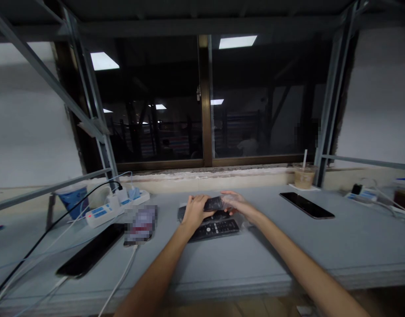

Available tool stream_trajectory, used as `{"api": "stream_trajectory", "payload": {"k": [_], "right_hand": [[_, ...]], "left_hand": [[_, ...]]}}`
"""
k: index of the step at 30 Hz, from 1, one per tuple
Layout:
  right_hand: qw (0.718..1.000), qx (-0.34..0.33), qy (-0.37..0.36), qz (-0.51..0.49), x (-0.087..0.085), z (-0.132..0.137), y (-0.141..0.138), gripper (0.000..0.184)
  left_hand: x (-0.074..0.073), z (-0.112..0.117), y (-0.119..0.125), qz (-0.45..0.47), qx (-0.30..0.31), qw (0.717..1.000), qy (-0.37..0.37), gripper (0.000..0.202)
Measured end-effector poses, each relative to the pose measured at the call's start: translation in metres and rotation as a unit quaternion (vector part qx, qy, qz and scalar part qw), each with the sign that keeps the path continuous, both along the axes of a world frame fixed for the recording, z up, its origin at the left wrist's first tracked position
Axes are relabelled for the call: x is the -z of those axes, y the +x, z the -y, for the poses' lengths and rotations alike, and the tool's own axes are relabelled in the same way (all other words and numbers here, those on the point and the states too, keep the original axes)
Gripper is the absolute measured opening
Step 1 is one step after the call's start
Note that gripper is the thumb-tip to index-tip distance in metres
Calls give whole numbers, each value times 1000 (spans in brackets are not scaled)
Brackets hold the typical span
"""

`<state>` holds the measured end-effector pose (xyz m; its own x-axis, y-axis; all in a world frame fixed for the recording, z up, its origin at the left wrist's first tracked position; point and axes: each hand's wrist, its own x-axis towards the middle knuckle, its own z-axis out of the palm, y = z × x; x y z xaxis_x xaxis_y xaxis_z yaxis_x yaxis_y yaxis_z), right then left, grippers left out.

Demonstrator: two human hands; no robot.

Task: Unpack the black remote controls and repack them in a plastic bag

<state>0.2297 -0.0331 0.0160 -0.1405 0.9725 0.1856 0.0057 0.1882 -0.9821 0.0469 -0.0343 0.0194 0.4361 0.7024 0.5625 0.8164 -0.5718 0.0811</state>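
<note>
A black remote control (213, 203), with what looks like clear plastic wrap on it, is held just above the table between my two hands. My left hand (196, 208) has its fingers closed around the remote's left end. At the other end, my right hand (235, 203) pinches the clear plastic around the remote's tip. Beneath my hands lies a second dark remote (224, 215), partly hidden by them. Closer to me, a third black remote (218, 229) with rows of buttons lies flat, its left end behind my left wrist.
To the left are a dark phone (93, 251), a second phone (142, 225) with a lit screen, a white power strip (101, 215), cables and a blue cup (72, 202). On the right lie a black phone (307, 205) and an iced drink cup (304, 177). Metal posts flank the window.
</note>
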Motion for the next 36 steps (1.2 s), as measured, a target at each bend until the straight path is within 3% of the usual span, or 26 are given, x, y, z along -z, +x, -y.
{"api": "stream_trajectory", "payload": {"k": [6, 11, 13, 16, 19, 36], "right_hand": [[995, -21, -43, -91, -3, -1, 1, 34], [983, -42, -110, -141, -9, -1, 2, 62], [988, -44, -101, -112, -9, -1, 2, 59], [997, -40, -49, -34, -4, -1, 0, 41], [999, -22, -20, 15, 3, -3, -1, 37], [1000, 6, -7, 0, 9, -9, 1, 28]], "left_hand": [[0, -1, -1, 13, -10, 1000, 12, 29], [-1, 1, 0, 11, -20, 1000, 3, 28], [-1, 1, 0, 9, -22, 1000, 1, 28], [0, 1, 1, 2, -25, 1000, 0, 29], [1, 1, 1, -6, -30, 1000, -7, 30], [1, 2, 3, -11, -18, 1000, -14, 30]]}}
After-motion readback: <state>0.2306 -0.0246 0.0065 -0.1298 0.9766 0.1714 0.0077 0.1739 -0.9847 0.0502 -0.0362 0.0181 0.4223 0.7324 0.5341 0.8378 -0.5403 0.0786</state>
